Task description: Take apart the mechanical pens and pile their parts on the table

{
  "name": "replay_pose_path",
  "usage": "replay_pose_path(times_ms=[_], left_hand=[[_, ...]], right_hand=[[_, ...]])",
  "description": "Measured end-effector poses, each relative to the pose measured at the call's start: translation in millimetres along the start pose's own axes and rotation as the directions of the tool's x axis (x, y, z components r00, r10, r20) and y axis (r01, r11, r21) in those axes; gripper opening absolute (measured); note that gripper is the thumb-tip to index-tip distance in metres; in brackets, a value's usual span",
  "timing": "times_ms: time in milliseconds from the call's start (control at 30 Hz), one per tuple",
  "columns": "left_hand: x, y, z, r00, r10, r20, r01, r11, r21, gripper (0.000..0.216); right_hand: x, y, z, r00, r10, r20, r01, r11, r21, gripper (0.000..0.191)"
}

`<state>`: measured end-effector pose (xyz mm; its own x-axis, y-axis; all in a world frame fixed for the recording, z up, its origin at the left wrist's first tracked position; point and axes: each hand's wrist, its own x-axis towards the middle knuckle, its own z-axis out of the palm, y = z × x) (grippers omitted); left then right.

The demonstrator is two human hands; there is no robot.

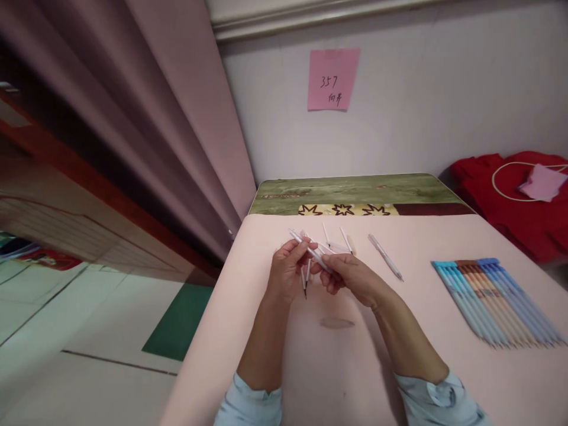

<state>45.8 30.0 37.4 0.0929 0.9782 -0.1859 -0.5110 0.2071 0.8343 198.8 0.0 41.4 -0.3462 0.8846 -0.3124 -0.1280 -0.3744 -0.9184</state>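
Between both hands I hold a slim white pen (314, 254), tilted down to the right. My left hand (287, 264) pinches its upper left end, and my right hand (344, 272) grips the lower right end. Just beyond and beneath my fingers lie several thin white sticks with dark tips, like pen refills (348, 239). Part of that pile is hidden by my hands. Right of them, a single pale pen (386, 257) rests alone on the table.
On the right of the pale table (426, 367) lies a flat row of pens (501, 302), light blue, brown and blue. A red cloth (497, 207) with a cord is beyond the right edge. A pink note (333, 80) hangs on the wall, and a curtain (190, 106) borders the left.
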Motion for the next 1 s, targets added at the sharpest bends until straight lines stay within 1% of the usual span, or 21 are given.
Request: replay_pose_path(times_ms=[67,100,133,200,267,333,433,500,533,567,633,700,733,767,800,867,900,933,1000], left_hand=[[0.9,-1.3,0.8,0.999,0.025,-0.032,-0.025,1.0,-0.012,0.029],[1.5,-2.2,0.9,0.998,0.039,-0.048,-0.04,0.999,-0.019,0.029],[2.1,-3.1,0.7,0.997,0.049,-0.063,-0.05,0.998,-0.025,0.029],[3.4,-4.8,-0.1,0.996,0.048,-0.079,-0.051,0.998,-0.036,0.03],[4.4,-5.8,-1.0,0.995,0.043,-0.093,-0.047,0.998,-0.044,0.031],[5.0,-6.0,-1.5,0.992,0.052,-0.111,-0.058,0.997,-0.049,0.033],[5.4,-5.4,-1.8,0.989,0.075,-0.124,-0.082,0.995,-0.054,0.034],[5.6,-5.3,-2.1,0.99,0.078,-0.114,-0.085,0.995,-0.053,0.034],[5.8,-5.4,-2.5,0.991,0.08,-0.111,-0.086,0.995,-0.056,0.033],[6.1,-5.5,-3.0,0.991,0.081,-0.109,-0.088,0.994,-0.061,0.032],[6.5,-5.8,-3.9,0.99,0.085,-0.116,-0.095,0.992,-0.08,0.029],[6.7,-5.8,-4.2,0.989,0.087,-0.123,-0.098,0.991,-0.09,0.028],[6.6,-5.7,-3.9,0.989,0.086,-0.122,-0.097,0.991,-0.088,0.028],[6.4,-5.6,-3.2,0.989,0.085,-0.119,-0.095,0.992,-0.084,0.028],[6.1,-5.5,-2.4,0.99,0.083,-0.115,-0.093,0.993,-0.078,0.029],[5.5,-5.2,-0.5,0.991,0.08,-0.108,-0.087,0.994,-0.067,0.03],[5.4,-5.1,0.2,0.991,0.08,-0.108,-0.088,0.994,-0.068,0.03],[5.4,-5.0,0.7,0.991,0.081,-0.109,-0.089,0.993,-0.072,0.03],[5.9,-4.8,0.9,0.99,0.08,-0.115,-0.091,0.991,-0.094,0.03]], right_hand=[[3.9,3.4,2.8,0.998,-0.042,-0.039,0.042,0.999,-0.022,0.05],[6.1,5.3,4.2,0.993,-0.094,-0.075,0.091,0.995,-0.051,0.048],[8.3,7.4,5.3,0.98,-0.16,-0.119,0.15,0.985,-0.089,0.045],[11.9,11.3,6.2,0.937,-0.285,-0.204,0.253,0.952,-0.171,0.043],[13.9,14.1,5.3,0.903,-0.346,-0.254,0.292,0.929,-0.228,0.045],[13.8,14.8,4.1,0.91,-0.322,-0.262,0.259,0.934,-0.247,0.05],[12.2,13.3,4.5,0.944,-0.216,-0.248,0.16,0.96,-0.228,0.051],[12.0,12.1,6.3,0.955,-0.159,-0.248,0.111,0.974,-0.198,0.058],[12.4,11.7,7.2,0.953,-0.161,-0.257,0.115,0.976,-0.186,0.059],[12.9,11.4,8.0,0.944,-0.187,-0.273,0.142,0.974,-0.178,0.056],[14.0,11.0,8.7,0.905,-0.289,-0.313,0.244,0.954,-0.175,0.047],[14.1,10.7,8.7,0.876,-0.349,-0.334,0.302,0.935,-0.184,0.051],[13.6,10.5,8.8,0.88,-0.339,-0.332,0.289,0.938,-0.19,0.054],[12.9,10.2,9.0,0.897,-0.304,-0.32,0.252,0.948,-0.196,0.053],[12.0,9.9,9.5,0.918,-0.255,-0.302,0.202,0.959,-0.197,0.05],[10.5,8.7,10.8,0.948,-0.167,-0.272,0.118,0.975,-0.188,0.056],[9.9,7.8,11.6,0.952,-0.155,-0.263,0.109,0.978,-0.18,0.059],[9.5,6.7,12.3,0.95,-0.172,-0.262,0.129,0.977,-0.172,0.056],[8.7,3.9,13.3,0.921,-0.26,-0.291,0.22,0.962,-0.164,0.047]])
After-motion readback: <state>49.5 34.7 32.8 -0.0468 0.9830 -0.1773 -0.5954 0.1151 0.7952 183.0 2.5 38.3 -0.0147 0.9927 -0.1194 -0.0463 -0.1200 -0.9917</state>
